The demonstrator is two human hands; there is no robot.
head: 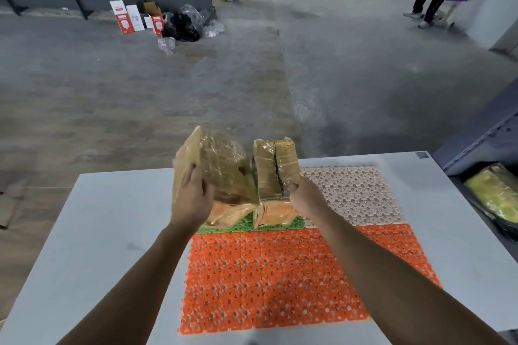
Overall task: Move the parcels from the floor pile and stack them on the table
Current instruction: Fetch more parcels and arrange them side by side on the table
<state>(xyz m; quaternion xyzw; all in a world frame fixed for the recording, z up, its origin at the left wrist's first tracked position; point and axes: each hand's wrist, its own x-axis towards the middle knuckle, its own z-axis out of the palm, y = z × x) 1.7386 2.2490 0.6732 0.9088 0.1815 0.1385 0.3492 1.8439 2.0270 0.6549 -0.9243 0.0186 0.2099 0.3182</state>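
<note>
You are at the placing step: both parcels are up off the floor and held above the counter (112, 218), past the far edge of the orange mat (266, 274). Your left hand (193, 196) grips the left parcel (221, 168) from its near side, fingers (188, 176) curled round the edge, and that parcel is tilted, not level. Your right hand (305, 199) clasps the right parcel (276, 168) at its near lower corner, with the fingers wrapped behind it and mostly hidden. The two parcels sit side by side and seem to touch or nearly touch. Below them, at the orange mat's far edge, are paler orange-brown faces. I cannot tell whether these are the parcels' own near sides or other parcels already set down. The next move, as I judge it, calls for levelling the left parcel and lowering both squarely. Let go only once each rests flat, since the glossy tape wrap looks slippery and a tilted base would make a poor stack. By count: two parcels in hand, two hands, one counter, and three mats. One mat is orange, one white mat (356, 193) lies beyond the orange mat's far right part, and a green mat (244, 225) shows only as a strip along its far edge. No floor pile of parcels is visible.
</note>
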